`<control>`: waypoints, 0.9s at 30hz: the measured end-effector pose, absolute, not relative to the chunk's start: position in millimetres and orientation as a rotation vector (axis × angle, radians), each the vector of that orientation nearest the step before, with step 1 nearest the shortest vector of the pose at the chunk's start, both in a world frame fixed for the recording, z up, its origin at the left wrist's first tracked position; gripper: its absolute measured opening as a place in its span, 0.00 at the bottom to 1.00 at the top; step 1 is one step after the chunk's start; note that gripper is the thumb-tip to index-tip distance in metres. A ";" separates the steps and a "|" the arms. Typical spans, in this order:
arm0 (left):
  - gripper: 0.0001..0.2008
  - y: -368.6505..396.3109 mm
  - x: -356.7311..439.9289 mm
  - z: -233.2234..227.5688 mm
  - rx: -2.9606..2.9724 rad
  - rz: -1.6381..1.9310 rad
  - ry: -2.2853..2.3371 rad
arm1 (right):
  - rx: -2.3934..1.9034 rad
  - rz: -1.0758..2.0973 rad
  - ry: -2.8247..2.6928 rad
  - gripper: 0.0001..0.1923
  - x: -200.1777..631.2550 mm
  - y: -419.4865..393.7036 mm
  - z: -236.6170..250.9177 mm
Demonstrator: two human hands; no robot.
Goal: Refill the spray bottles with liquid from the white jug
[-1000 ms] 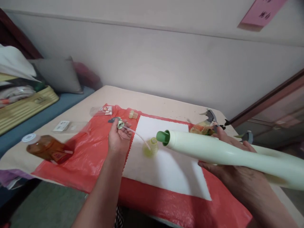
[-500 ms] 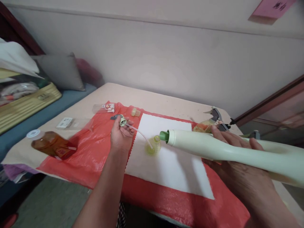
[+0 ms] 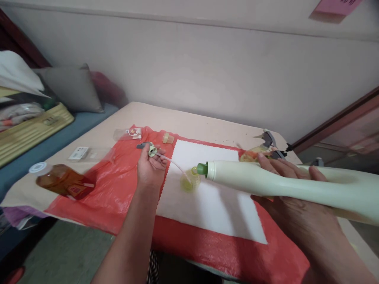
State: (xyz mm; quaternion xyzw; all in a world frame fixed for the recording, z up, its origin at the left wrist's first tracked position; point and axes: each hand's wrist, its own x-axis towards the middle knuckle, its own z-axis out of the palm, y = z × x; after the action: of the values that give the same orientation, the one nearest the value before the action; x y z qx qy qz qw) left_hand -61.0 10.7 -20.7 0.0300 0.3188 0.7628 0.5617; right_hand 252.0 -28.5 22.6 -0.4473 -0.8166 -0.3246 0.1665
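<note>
My left hand (image 3: 152, 169) is closed around a pale green and grey spray head (image 3: 152, 150), palm up. Its thin clear tube (image 3: 173, 161) slants down towards a small yellow-green transparent bottle (image 3: 189, 182) on a white cloth (image 3: 213, 213). Whether the tube's end is inside that bottle I cannot tell. My right hand (image 3: 310, 213) grips a large pale green jug (image 3: 260, 179), lying nearly level. The jug's green spout (image 3: 202, 169) is at the small bottle's mouth and seems to touch it. No liquid stream can be made out.
Red plastic sheeting (image 3: 118, 197) covers part of the table (image 3: 166, 112). A bottle of amber liquid (image 3: 63, 179) lies tilted at left. A small beige cap (image 3: 168, 138), clear packaging (image 3: 127, 134) and a white card (image 3: 78, 153) lie nearby. Grey-handled items (image 3: 268, 140) lie behind my right hand.
The jug has shifted slightly left, bringing its spout closer to the small bottle's mouth. My left hand keeps its hold on the spray head. The view has moved slightly.
</note>
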 end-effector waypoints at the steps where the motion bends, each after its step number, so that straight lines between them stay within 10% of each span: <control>1: 0.16 10.6 -60.9 -20.7 0.073 1.798 0.753 | -1.282 -0.915 -2.326 0.34 251.5 -28.7 23.0; 27: 0.16 10.6 -60.5 -21.4 0.048 1.802 0.757 | -1.318 -0.985 -2.318 0.27 242.2 -34.8 32.7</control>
State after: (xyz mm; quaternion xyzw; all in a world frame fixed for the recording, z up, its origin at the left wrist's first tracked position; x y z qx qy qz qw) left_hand -60.5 10.6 -21.4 0.0204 0.3209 0.7642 0.5591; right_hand 242.2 -34.8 32.7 -0.4586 -0.8063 -0.3426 0.1488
